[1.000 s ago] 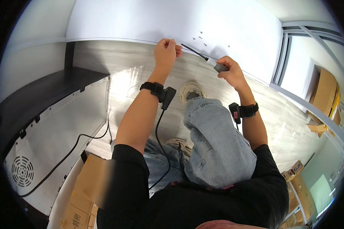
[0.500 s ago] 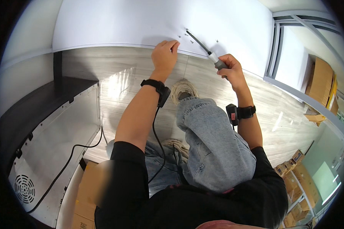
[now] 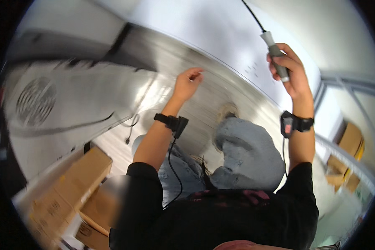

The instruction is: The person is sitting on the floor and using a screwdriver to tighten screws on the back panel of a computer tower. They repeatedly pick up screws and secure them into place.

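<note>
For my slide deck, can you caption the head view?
Right hand grips a grey-handled tool; left hand hangs empty above the floor.

Cardboard boxes (image 3: 71, 187) are sitting at seven o'clock, more cardboard boxes (image 3: 346, 143) at four. A white cabinet with a round vent grille (image 3: 35, 101) is lying at nine o'clock, a black cable (image 3: 91, 123) trailing along it.

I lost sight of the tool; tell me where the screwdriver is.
Head view, upper right: the screwdriver is in the right hand, raised before the white wall panel.
</note>
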`<move>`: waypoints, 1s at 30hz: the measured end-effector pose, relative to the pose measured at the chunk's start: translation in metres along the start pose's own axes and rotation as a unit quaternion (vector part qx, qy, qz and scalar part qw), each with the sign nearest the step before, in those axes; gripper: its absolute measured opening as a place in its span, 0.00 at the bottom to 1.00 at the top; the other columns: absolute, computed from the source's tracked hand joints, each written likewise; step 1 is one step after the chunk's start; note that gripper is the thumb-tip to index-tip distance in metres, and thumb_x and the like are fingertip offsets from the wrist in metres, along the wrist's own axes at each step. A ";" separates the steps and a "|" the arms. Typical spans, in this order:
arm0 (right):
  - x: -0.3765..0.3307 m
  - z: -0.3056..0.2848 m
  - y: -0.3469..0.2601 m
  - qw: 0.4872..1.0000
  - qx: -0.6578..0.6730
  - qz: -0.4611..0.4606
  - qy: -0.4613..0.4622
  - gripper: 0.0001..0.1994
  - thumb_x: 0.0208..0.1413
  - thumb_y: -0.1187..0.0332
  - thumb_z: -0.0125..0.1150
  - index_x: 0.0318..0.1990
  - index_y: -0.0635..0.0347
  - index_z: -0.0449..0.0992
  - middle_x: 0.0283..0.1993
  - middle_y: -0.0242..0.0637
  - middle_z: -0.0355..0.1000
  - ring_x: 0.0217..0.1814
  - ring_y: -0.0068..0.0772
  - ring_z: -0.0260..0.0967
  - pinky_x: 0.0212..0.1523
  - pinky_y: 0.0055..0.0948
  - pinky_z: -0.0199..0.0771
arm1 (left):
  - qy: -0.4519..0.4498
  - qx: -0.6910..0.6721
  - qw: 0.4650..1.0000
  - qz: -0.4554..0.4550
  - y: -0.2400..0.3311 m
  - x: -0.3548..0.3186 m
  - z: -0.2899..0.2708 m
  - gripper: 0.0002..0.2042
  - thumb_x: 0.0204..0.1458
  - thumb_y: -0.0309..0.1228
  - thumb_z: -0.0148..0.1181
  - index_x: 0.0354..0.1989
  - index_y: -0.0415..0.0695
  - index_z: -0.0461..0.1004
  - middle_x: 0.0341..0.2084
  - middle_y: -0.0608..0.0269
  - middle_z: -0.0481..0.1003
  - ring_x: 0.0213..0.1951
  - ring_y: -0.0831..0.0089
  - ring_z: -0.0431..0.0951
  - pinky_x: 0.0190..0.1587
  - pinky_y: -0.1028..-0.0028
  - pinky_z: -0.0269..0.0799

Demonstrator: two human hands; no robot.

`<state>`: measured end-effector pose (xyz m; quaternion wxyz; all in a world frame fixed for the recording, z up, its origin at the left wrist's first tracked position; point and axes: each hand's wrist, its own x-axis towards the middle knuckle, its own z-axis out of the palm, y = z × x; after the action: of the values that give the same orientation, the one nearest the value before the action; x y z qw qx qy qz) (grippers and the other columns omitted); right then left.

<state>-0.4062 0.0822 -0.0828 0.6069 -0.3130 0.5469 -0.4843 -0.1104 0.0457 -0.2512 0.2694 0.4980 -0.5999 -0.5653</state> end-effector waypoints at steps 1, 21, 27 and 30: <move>-0.003 0.029 -0.022 0.999 0.006 -0.010 -0.034 0.11 0.50 0.73 0.52 0.42 0.63 0.67 0.32 0.37 0.69 0.25 0.22 0.65 0.19 0.18 0.62 | 0.007 -0.030 1.000 0.008 0.013 -0.015 -0.024 0.13 0.54 0.23 0.56 0.48 0.41 0.74 0.32 0.65 0.77 0.32 0.79 0.74 0.36 0.78 0.70; -0.133 0.324 0.065 0.862 0.028 0.235 -0.449 0.20 0.58 0.65 0.44 0.57 0.64 0.59 0.33 0.39 0.70 0.20 0.25 0.64 0.18 0.22 0.59 | 0.293 -0.316 0.899 0.080 0.100 -0.296 -0.222 0.18 0.63 0.37 0.43 0.55 0.38 0.66 0.36 0.55 0.76 0.26 0.74 0.78 0.30 0.77 0.76; -0.149 0.370 0.080 0.835 0.017 0.232 -0.498 0.20 0.59 0.67 0.43 0.58 0.62 0.57 0.38 0.41 0.70 0.28 0.31 0.70 0.26 0.28 0.66 | 0.364 -0.350 0.861 0.062 0.098 -0.314 -0.252 0.14 0.62 0.33 0.46 0.52 0.39 0.68 0.26 0.62 0.77 0.18 0.81 0.74 0.22 0.82 0.71; -0.164 0.387 0.063 0.836 -0.004 0.205 -0.509 0.20 0.59 0.68 0.43 0.58 0.62 0.57 0.40 0.43 0.71 0.30 0.32 0.71 0.27 0.28 0.68 | 0.346 -0.358 0.862 0.099 0.109 -0.319 -0.267 0.14 0.62 0.33 0.46 0.52 0.39 0.68 0.26 0.63 0.77 0.18 0.82 0.73 0.21 0.82 0.70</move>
<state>-0.0050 0.1979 -0.0016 0.8839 -0.3980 0.2147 -0.1193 0.2088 0.2089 -0.0142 0.6736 0.4691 -0.2706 -0.5030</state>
